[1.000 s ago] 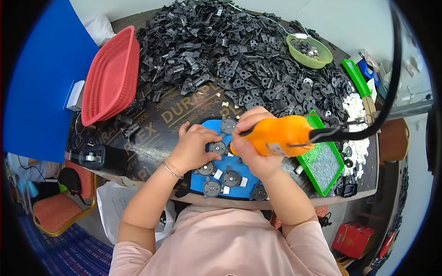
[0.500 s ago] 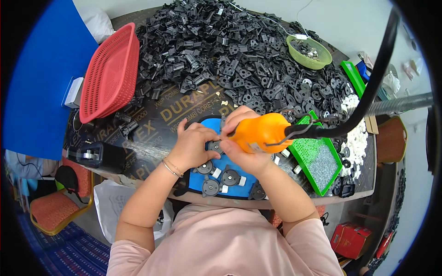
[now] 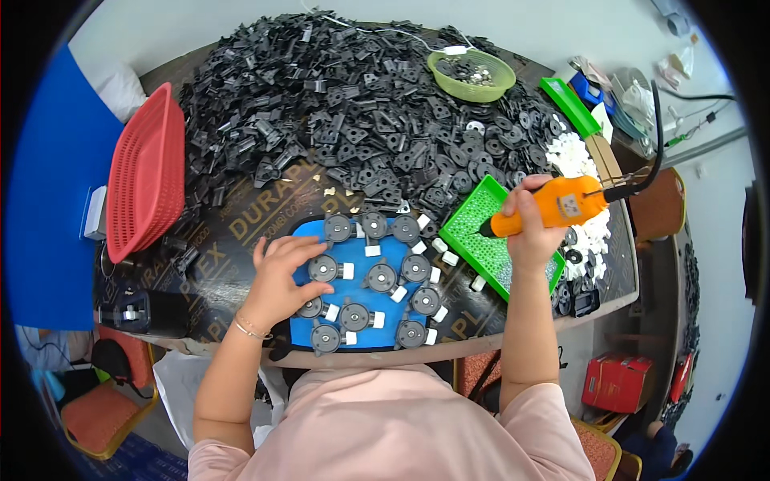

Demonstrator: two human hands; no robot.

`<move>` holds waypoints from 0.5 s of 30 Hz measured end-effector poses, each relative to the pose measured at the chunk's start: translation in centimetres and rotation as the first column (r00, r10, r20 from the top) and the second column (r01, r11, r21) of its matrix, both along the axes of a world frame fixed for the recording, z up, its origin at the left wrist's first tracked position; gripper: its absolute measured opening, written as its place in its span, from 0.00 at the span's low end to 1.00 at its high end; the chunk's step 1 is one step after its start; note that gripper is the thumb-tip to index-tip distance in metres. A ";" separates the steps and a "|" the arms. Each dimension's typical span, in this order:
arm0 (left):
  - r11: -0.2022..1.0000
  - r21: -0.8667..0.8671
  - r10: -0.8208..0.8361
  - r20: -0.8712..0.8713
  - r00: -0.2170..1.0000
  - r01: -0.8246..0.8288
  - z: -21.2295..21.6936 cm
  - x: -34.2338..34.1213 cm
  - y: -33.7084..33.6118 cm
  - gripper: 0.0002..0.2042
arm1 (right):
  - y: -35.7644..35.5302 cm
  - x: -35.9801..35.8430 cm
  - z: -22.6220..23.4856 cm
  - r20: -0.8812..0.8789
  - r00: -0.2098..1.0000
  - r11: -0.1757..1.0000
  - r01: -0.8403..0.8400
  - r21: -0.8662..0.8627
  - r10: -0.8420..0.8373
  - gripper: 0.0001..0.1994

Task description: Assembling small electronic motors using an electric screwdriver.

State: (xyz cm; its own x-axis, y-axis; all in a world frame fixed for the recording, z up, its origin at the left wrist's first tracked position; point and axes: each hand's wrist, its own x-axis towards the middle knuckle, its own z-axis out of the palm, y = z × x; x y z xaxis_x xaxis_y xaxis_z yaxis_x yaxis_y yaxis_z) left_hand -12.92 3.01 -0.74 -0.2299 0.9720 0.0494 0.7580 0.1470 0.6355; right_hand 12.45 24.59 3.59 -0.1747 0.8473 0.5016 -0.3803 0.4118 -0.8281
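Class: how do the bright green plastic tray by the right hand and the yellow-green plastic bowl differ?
Shape: the bright green plastic tray is rectangular; the yellow-green plastic bowl is round.
Contents: the tray holds silvery pieces; the bowl, mixed dark and pale ones.
Place: the tray is partly hidden by the right hand; the bowl sits farther off, by heaped black parts.
Both are open-topped.

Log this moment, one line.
left hand: spread around black part on blue mat, contact unclear | right hand: gripping orange corded tool, tip over green tray
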 end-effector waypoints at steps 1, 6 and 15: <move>1.000 0.020 0.010 0.004 1.000 -0.010 0.0 0.1 -0.1 0.27 | 0.0 0.1 -0.4 -0.001 1.000 1.000 0.010 -0.001 -0.010 0.10; 1.000 0.015 0.023 -0.039 0.999 -0.022 -0.1 0.2 -0.8 0.26 | 0.1 -0.5 -1.3 0.003 1.000 1.000 -0.006 -0.029 0.007 0.09; 0.996 -0.011 0.083 -0.027 0.996 -0.083 0.1 -0.2 -2.7 0.26 | 0.2 -0.5 -1.9 0.029 0.999 0.999 -0.035 -0.032 0.036 0.08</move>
